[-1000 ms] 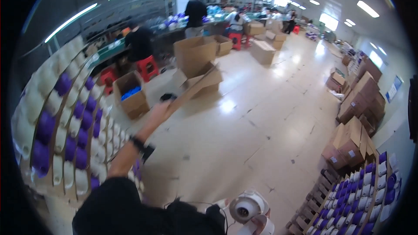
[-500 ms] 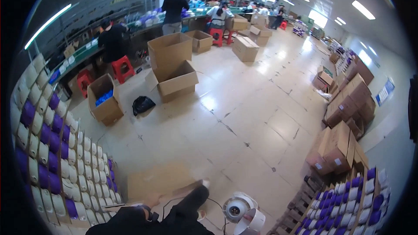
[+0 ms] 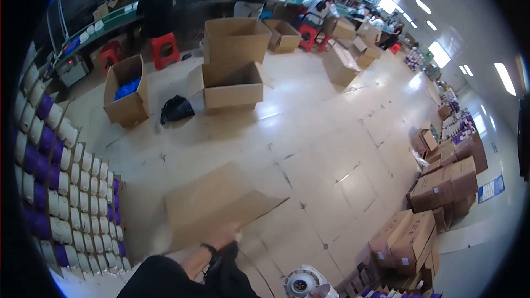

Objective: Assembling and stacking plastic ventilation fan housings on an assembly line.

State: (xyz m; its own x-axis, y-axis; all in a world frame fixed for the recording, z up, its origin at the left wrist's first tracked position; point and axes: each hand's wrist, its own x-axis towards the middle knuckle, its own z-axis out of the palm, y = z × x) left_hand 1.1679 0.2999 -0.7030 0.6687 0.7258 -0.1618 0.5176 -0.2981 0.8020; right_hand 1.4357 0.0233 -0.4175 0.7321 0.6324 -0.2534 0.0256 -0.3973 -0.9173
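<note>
Gripping the near edge of a flattened cardboard sheet (image 3: pixel 212 204), one hand (image 3: pixel 223 237) shows at the bottom of the view, wrist banded in black, sleeve dark; which hand it is I cannot say for certain, but it reads as the left, fingers closed on the board's lower edge; motion blur smears the knuckles. The right hand I cannot find in view at all.

The sheet lies low over the pale floor (image 3: pixel 331 149), near and slightly left of centre, its far-right corner jutting out to a point; it looks tilted up rather than lying flat, though blur makes that a judgement.

How it should handle: light, stiff along the flutes but floppy across a crease, so a one-edge hold will likely let it sag and swing; a second hold on the opposite edge would steady it; edges are dry and rough, not slippery; corners crush easily.

Around it: rows of white and purple canisters (image 3: pixel 49 187) on the left; open brown cartons (image 3: pixel 232 85) far centre; a black bag (image 3: pixel 176 109) beside them; stacked boxes (image 3: pixel 441 187) right; a white reel (image 3: pixel 302 282) near, bottom edge; people work at far benches.
</note>
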